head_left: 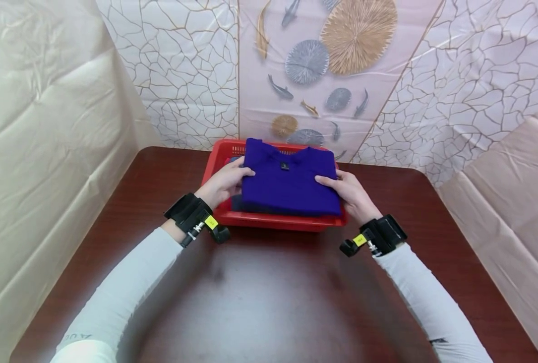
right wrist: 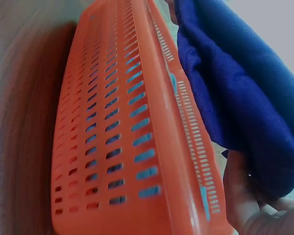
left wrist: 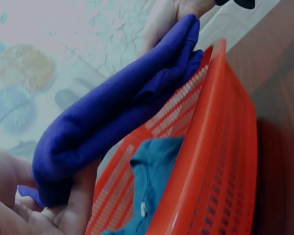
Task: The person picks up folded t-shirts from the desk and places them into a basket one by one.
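Observation:
Between both hands a folded purple-blue shirt (head_left: 291, 184) with a dark neck label is held flat above a red plastic basket (head_left: 269, 220). My left hand (head_left: 227, 180) grips its left edge, thumb on top and fingers beneath. On the opposite edge my right hand (head_left: 348, 190) grips it the same way. The left wrist view shows the shirt (left wrist: 112, 103) as a thick folded layer over the basket's rim (left wrist: 198, 132). Inside the basket lies a teal garment (left wrist: 154, 171) with a small pale tag or pull; most of the contents are hidden by the shirt.
The basket stands toward the back of a dark reddish-brown table (head_left: 178, 171). Behind it hangs a patterned wall sheet (head_left: 196, 75), and pale fabric (head_left: 46, 151) drapes on both sides. Each wrist carries a black strap-on camera mount (head_left: 189, 214).

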`<control>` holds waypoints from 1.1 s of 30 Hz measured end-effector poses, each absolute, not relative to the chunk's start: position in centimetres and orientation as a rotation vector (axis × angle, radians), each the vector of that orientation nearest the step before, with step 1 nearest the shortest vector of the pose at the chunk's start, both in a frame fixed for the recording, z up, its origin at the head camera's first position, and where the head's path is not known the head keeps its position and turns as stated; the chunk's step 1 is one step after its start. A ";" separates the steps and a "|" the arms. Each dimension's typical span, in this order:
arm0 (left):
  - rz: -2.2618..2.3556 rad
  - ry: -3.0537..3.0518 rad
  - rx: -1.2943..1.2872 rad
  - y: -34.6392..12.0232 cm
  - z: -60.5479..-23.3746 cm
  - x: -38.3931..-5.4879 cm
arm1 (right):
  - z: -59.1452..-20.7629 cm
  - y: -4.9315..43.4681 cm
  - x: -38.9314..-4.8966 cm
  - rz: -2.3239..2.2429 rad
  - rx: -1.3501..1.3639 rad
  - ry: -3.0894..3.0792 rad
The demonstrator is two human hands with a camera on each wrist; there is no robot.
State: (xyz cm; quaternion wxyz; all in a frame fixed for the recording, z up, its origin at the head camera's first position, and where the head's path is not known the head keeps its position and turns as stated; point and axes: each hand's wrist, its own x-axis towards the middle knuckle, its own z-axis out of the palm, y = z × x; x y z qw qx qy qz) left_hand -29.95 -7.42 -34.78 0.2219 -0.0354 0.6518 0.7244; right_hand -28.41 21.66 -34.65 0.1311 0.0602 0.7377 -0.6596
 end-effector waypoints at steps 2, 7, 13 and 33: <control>1.998 1.820 -0.119 -7.9 -35.1 -30.4 | -34.9 21.1 -29.0 -1.903 0.171 2.138; 1.984 1.842 -0.163 -8.8 -35.8 -31.2 | -35.6 19.8 -30.1 -1.872 0.144 2.114; 1.956 1.816 -0.160 -9.2 -36.8 -31.5 | -36.6 19.2 -30.6 -1.815 0.162 2.106; 1.406 2.512 0.284 -10.1 -36.0 -30.9 | -37.9 20.0 -30.2 -1.153 -0.383 2.894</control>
